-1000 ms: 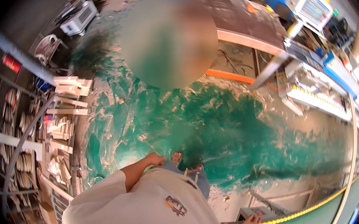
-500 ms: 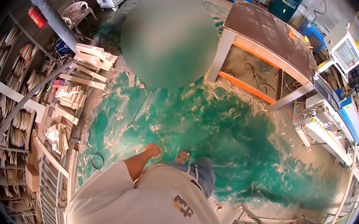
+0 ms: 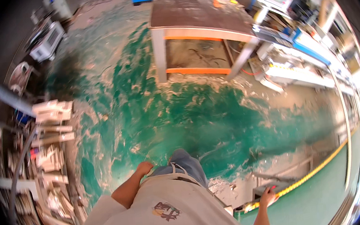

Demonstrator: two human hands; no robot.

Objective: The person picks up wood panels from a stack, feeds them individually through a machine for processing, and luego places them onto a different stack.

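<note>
Hands hang empty: left hand (image 3: 144, 167) curled loosely at the hip, right hand (image 3: 268, 196) with fingers apart. One counter (image 3: 198, 11) stands ahead on the green floor (image 3: 180, 112).

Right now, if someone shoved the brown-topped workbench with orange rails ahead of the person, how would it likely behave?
The workbench would probably feel heavy and stiff: it has thick grey legs, orange cross rails and a broad flat top. It likely scrapes rather than rolls, since no wheels show, and the worn green floor looks rough. Tipping seems unlikely given its wide stance. Both hands, left and right, are empty, well short of it.
</note>
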